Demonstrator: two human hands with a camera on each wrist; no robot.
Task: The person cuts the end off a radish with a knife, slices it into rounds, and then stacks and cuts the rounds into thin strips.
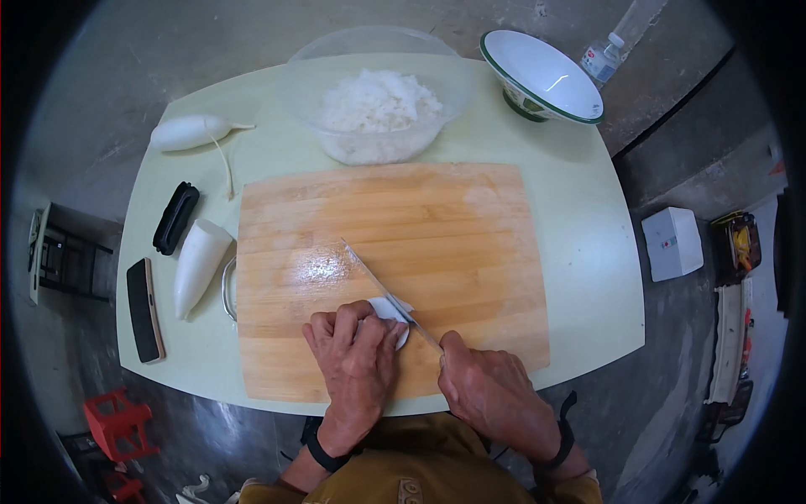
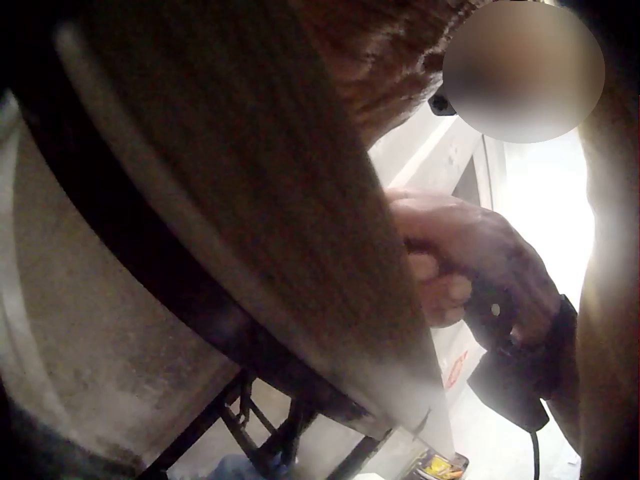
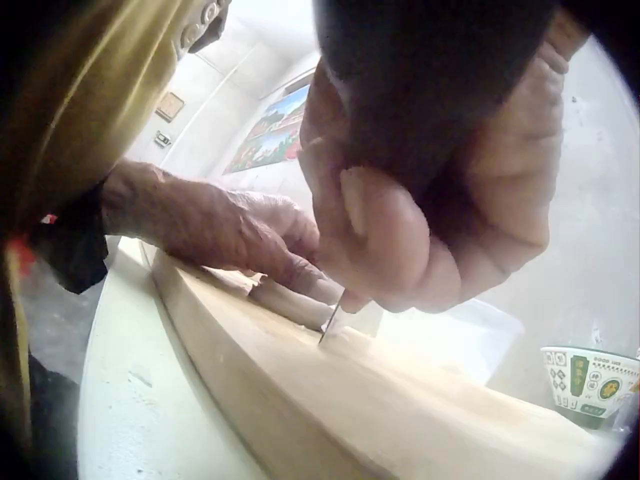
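Observation:
On the wooden cutting board (image 1: 453, 227), my left hand (image 1: 357, 361) holds down a small piece of white radish (image 1: 384, 309) with bent fingers. My right hand (image 1: 495, 391) grips a knife (image 1: 367, 273) whose blade runs diagonally against the radish's right side. A thin white sliver shows along the blade's far side. In the right wrist view, the curled fingers (image 3: 390, 235) of the right hand cover the handle, and the blade (image 3: 331, 322) stands on edge at the board beside the left fingertips. The left wrist view shows mostly the board's underside; the radish is hidden there.
Behind the board stands a clear plastic bowl (image 1: 294, 92) of shredded white radish (image 1: 382, 101). A green-rimmed bowl (image 1: 546, 76) is at back right. On the left lie a whole radish (image 1: 189, 133), a cut radish (image 1: 200, 265), a black handled object (image 1: 175, 218) and a phone (image 1: 145, 311).

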